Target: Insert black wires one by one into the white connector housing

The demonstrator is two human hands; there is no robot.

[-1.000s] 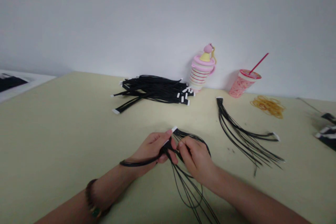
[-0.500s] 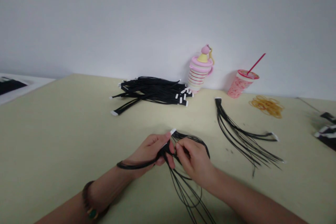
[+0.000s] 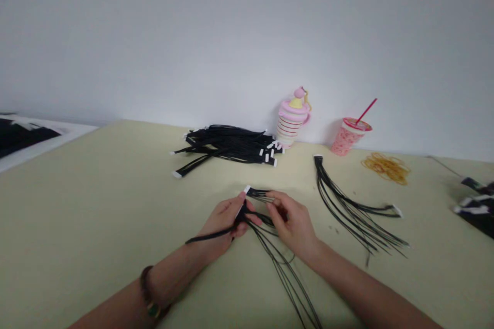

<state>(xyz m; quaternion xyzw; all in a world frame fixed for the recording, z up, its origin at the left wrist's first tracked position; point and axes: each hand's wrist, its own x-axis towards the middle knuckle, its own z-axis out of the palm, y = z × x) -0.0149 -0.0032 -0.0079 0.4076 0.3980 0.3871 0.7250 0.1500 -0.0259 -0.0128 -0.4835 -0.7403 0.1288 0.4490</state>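
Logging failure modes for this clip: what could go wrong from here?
Loose wires could tangle: the black cable bundle in the left hand has strands fanning out below the right hand.

The right hand's fingers are at thin wires behind the white connector; a hard pull might strain them there.

The pink cup stands near the loose cable; if knocked over, any contents could wet it.
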